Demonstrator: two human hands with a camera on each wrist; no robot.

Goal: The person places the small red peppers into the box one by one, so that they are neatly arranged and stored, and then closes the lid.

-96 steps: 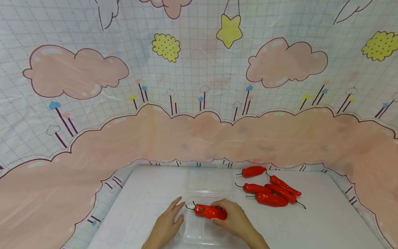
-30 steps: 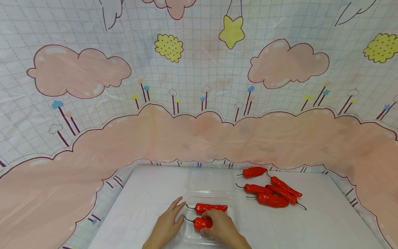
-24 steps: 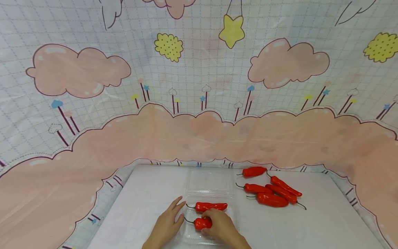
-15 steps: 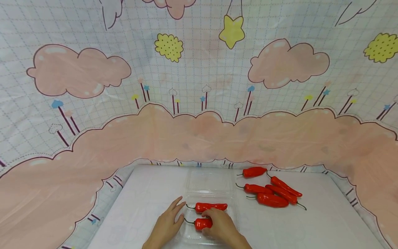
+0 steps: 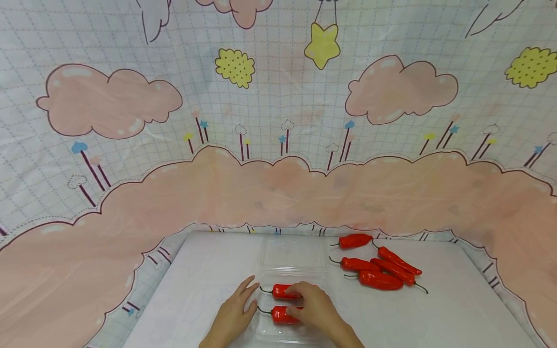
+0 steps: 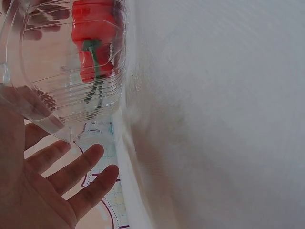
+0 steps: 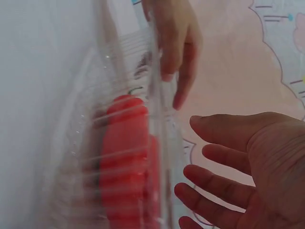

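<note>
red peppers point(image 5: 282, 314): two, inside the plastic box point(image 5: 278, 333)
left hand point(image 5: 232, 311): fingers spread at the box's edge, holding nothing
right hand point(image 5: 319, 308): fingers parted over both peppers, gripping neither

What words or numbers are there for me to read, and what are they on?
None that I can see.
The patterned cloth has only drawings, like a pink cloud and a yellow star.
The clear box and red peppers show no writing.
</note>
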